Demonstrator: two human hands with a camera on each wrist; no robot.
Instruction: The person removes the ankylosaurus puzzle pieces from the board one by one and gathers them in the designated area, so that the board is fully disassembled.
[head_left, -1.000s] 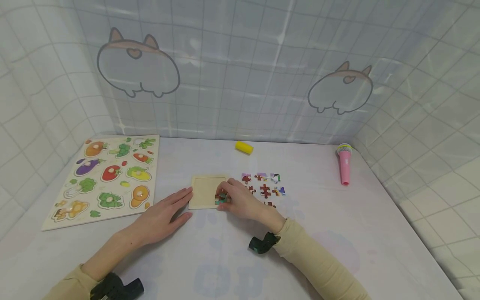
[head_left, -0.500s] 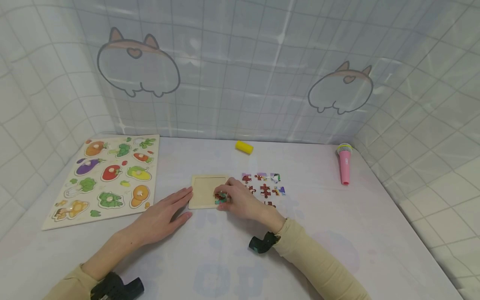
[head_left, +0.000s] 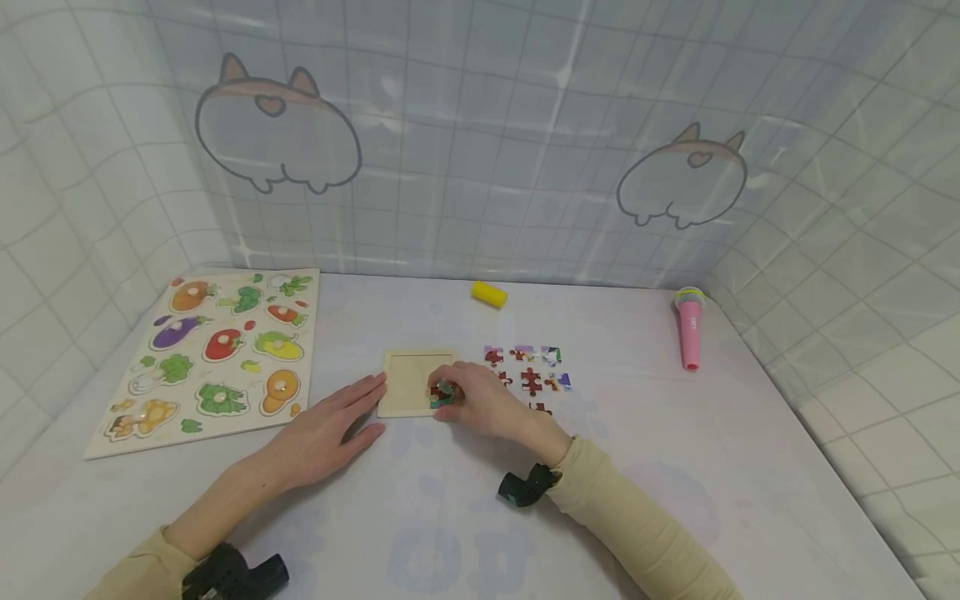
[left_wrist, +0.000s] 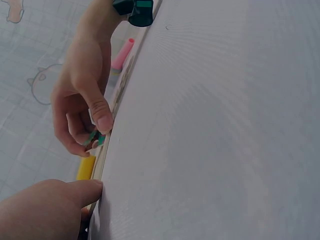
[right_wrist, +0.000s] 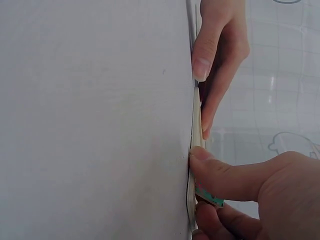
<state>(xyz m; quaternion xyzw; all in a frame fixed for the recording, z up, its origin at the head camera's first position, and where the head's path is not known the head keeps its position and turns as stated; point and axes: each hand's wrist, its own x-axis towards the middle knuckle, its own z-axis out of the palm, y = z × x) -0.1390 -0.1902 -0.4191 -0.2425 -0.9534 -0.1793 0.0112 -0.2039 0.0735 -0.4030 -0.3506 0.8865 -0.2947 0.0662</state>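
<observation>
A small square wooden puzzle tray with a raised rim lies on the table. My left hand rests on the table, its fairly straight fingers touching the tray's left edge. Over the tray's lower right corner, my right hand pinches a green and brown jigsaw piece. In the right wrist view the jigsaw piece stands tilted to the tray, partly covered by my fingers, with my thumb at the tray's edge. Several loose jigsaw pieces lie right of the tray, some hidden behind my right hand.
A vegetable peg puzzle board lies at the left. Behind the tray is a yellow cylinder, and a pink toy microphone lies at the far right. Patterned wall sheets bound the table at the back and sides.
My right fingers have shifted slightly, and the jigsaw piece in them has tilted up at the tray's corner. My left hand stays in place.
</observation>
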